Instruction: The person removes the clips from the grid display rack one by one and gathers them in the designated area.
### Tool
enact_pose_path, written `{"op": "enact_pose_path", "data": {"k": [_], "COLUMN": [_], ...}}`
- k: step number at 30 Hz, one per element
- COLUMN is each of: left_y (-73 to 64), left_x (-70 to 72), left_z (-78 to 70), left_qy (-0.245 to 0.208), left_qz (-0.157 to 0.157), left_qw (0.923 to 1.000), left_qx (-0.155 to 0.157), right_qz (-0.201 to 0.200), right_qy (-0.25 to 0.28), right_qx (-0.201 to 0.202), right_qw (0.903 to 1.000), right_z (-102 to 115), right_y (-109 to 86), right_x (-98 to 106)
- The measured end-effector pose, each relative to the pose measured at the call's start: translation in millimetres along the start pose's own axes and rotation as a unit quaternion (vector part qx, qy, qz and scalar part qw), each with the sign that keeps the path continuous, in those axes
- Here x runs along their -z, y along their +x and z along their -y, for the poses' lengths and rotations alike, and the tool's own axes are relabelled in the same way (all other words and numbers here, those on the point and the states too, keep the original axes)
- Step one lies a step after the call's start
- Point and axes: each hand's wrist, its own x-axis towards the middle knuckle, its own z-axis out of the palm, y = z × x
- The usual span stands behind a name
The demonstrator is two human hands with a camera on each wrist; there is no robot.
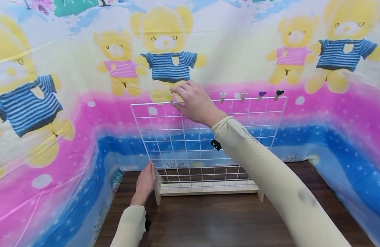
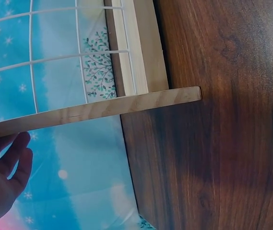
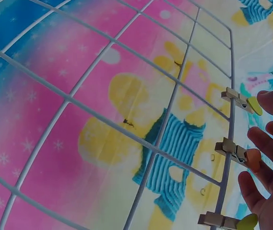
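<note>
A white wire grid (image 1: pixel 199 140) stands upright in a wooden stand (image 1: pixel 208 190). Along its top wire sit several small wooden clips with coloured hearts. My right hand (image 1: pixel 196 103) is at the yellow-green heart clip (image 3: pixel 242 101) near the top left corner, fingers loosely bent and spread, one fingertip right at the heart. An orange heart clip (image 3: pixel 237 155) lies beside the lower fingers; in the head view the hand hides it. At the left side, my left hand (image 1: pixel 145 181) grips the stand's wooden side post (image 2: pixel 88 111); its fingers (image 2: pixel 18 158) lie along the post's outer edge.
Further right on the top wire are a white heart clip (image 1: pixel 223 96), a purple heart clip (image 1: pixel 262 94) and a dark heart clip (image 1: pixel 279 93). The stand is on a dark brown wooden table (image 1: pixel 208 219). A bear-printed cloth (image 1: pixel 239 61) surrounds it at the back and sides.
</note>
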Motion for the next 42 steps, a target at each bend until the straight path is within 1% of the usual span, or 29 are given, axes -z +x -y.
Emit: {"op": "enact_pose_path", "data": {"k": [5,8,10,13,17,20,25,29,35,42], "left_y": [-0.3,-0.3,-0.1,0.2,1.0,1.3,0.1,0.2,-0.1,-1.0], "left_x": [0.1,0.7,0.8,0.8,0.4,0.0,0.5,1.0,1.9,3.7], "left_z": [1.1,1.8,1.5,0.7,-0.2,-0.1,0.7,1.8,1.8,-0.2], "left_qy": [-0.001,0.003,0.004,0.003,0.001,0.002,-0.001,-0.001,-0.007,-0.005], "left_qz": [0.006,0.006,0.007,0.01,0.012,0.013,0.015,0.008,-0.004,0.004], "left_qw": [1.0,1.0,1.0,0.9999,0.9999,0.9999,0.9999,1.0,0.9999,1.0], "left_qx": [0.004,0.001,0.001,0.001,0.002,0.001,0.001,-0.002,-0.01,0.002], "right_qz": [0.021,0.048,0.072,0.102,0.121,0.126,0.119,0.107,0.101,0.099], "right_qy": [0.011,0.016,0.026,0.049,0.086,0.107,0.119,0.133,0.155,0.166], "right_qx": [-0.004,-0.009,-0.023,-0.054,-0.095,-0.112,-0.123,-0.135,-0.166,-0.195], "right_qw": [0.9997,0.9987,0.9968,0.9921,0.9843,0.9798,0.9781,0.976,0.9686,0.9617], "right_z": [-1,2,3,4,2,-1,-2,-1,2,4], "right_y": [3.8,7.9,10.6,13.7,16.5,17.9,18.8,20.0,21.7,22.2], "right_x": [-1,0,1,3,2,-2,-6,-7,-7,-7]}}
